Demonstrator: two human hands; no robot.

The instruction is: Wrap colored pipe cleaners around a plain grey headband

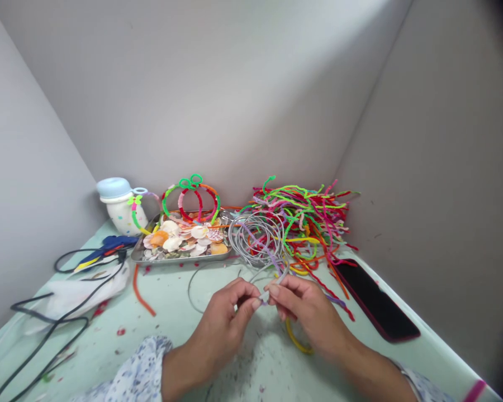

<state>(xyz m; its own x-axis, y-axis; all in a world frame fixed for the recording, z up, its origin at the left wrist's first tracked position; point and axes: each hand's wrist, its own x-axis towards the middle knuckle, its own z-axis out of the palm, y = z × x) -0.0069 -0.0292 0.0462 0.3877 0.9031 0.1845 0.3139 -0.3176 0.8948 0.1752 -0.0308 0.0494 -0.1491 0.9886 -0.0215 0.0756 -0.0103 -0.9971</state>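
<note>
Over the front middle of the table, my left hand [228,315] and my right hand [308,310] are close together, fingertips pinched. Between them they hold a grey strand [282,276], which looks like wire or thin tubing; a bit of purple shows just below the fingertips. Behind my hands lies a loose coil of grey wire [251,254] with a purple pipe cleaner [262,245] across it. Below my right hand a yellow pipe cleaner [295,339] curves on the table, partly hidden by that hand.
Shells fill a metal tray [184,259]; pipe-cleaner headbands [216,195] stand over it. A heap of coloured pipe cleaners [305,218] lies right of the coil, with a phone [377,301] beyond. At left are a white bottle [123,215], blue-handled pliers [113,243] and a black cable [58,322].
</note>
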